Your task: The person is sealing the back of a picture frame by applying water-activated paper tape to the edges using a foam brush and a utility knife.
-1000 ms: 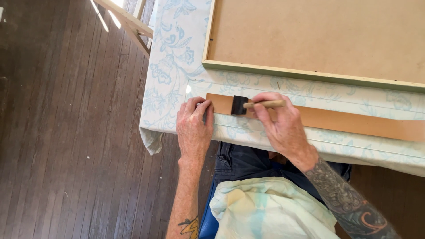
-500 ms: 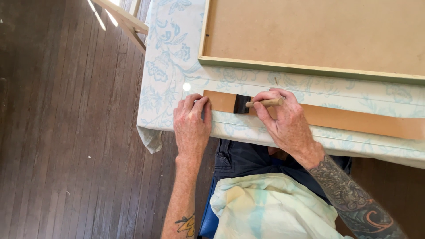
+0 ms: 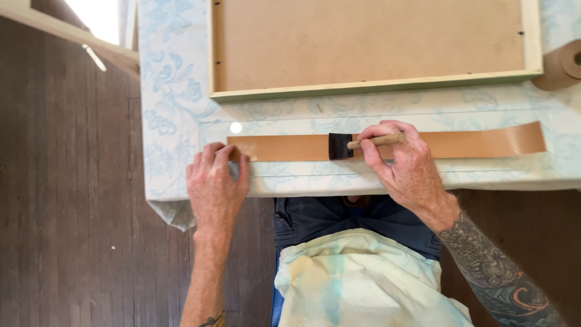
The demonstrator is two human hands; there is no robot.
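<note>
A brown paper strip (image 3: 387, 146) is lying on a pale blue floral cloth (image 3: 175, 103); the brush (image 3: 363, 144) is showing a black head and tan handle.

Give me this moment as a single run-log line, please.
left hand: pins end of brown paper strip | right hand: holds foam brush on strip | nearby: framed board, paper roll
</note>
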